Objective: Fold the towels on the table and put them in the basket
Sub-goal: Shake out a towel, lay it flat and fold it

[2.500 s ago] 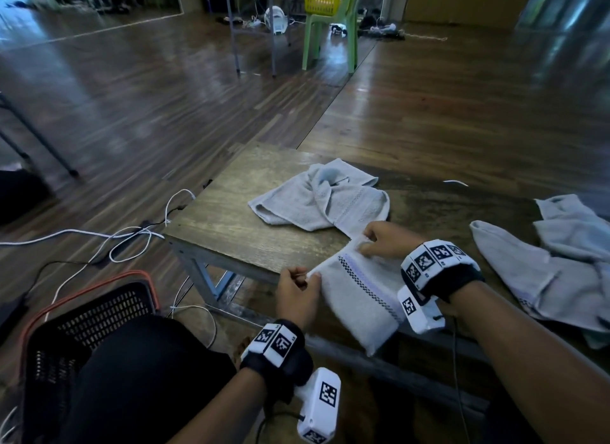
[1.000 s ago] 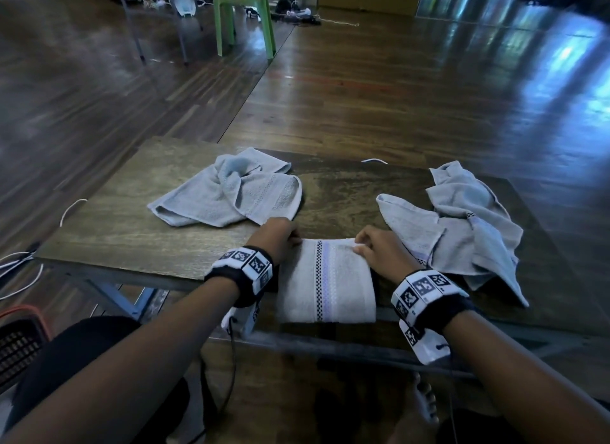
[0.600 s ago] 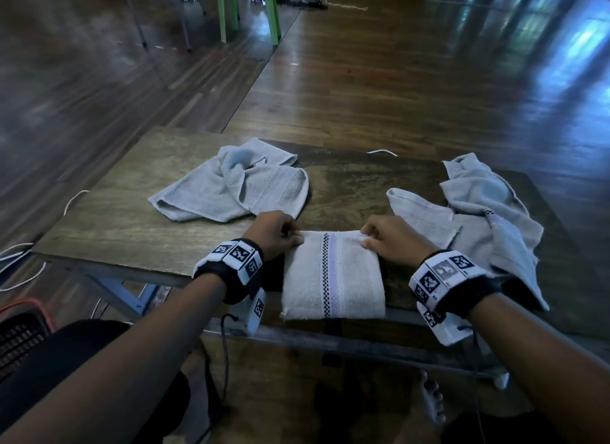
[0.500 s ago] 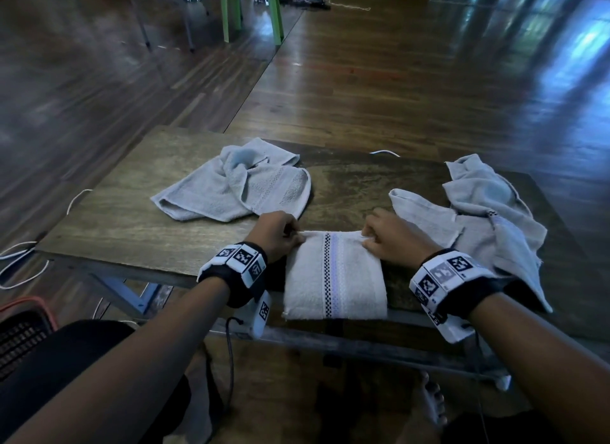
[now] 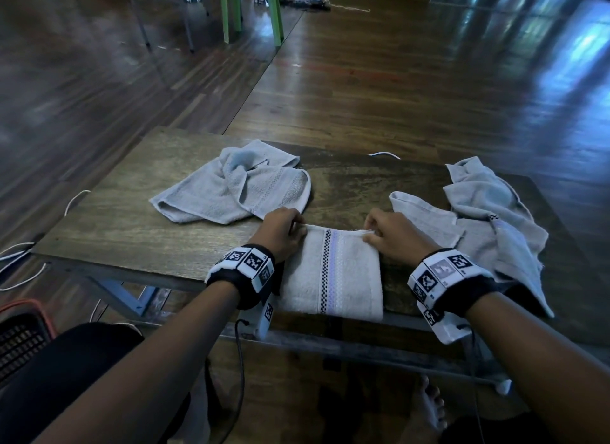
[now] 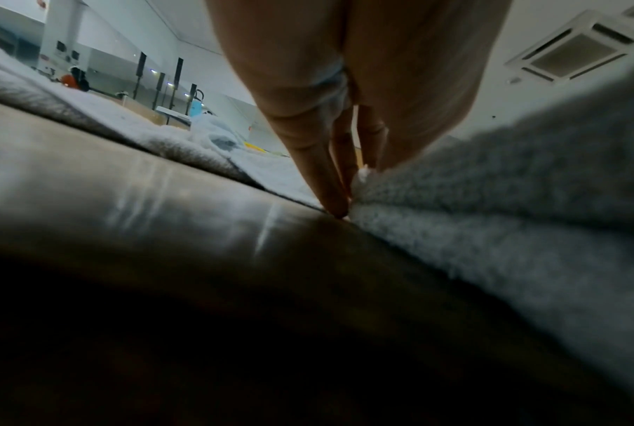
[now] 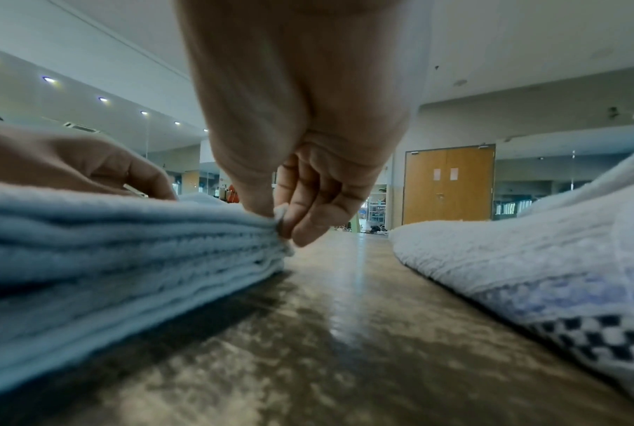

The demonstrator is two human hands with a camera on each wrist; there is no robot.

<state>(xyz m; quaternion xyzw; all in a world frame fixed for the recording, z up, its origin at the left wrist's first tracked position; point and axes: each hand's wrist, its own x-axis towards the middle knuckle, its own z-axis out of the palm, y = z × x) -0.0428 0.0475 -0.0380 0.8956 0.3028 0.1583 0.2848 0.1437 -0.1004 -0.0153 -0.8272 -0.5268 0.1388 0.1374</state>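
Observation:
A folded white towel [image 5: 333, 275] with a checkered stripe lies at the near edge of the wooden table [image 5: 132, 232]. My left hand [image 5: 285, 227] pinches its far left corner; the left wrist view shows my fingers [image 6: 330, 184] at the towel edge [image 6: 490, 201]. My right hand [image 5: 384, 234] pinches the far right corner, thumb and fingers [image 7: 286, 216] closed on the stacked layers [image 7: 126, 248]. A crumpled grey towel [image 5: 237, 186] lies behind on the left. Another crumpled towel [image 5: 488, 219] lies on the right. The dark basket [image 5: 19, 338] with an orange rim sits on the floor at lower left.
White cables [image 5: 19, 262] trail over the floor left of the table. A green plastic chair [image 5: 251, 11] stands far behind. My knee [image 5: 66, 377] is beside the basket, and a bare foot [image 5: 429, 407] shows under the table.
Earlier the towel hung over the table edge between my hands; it has been folded into a flat rectangle. Over the last second both hands stay at its far corners, lifting the far edge slightly.

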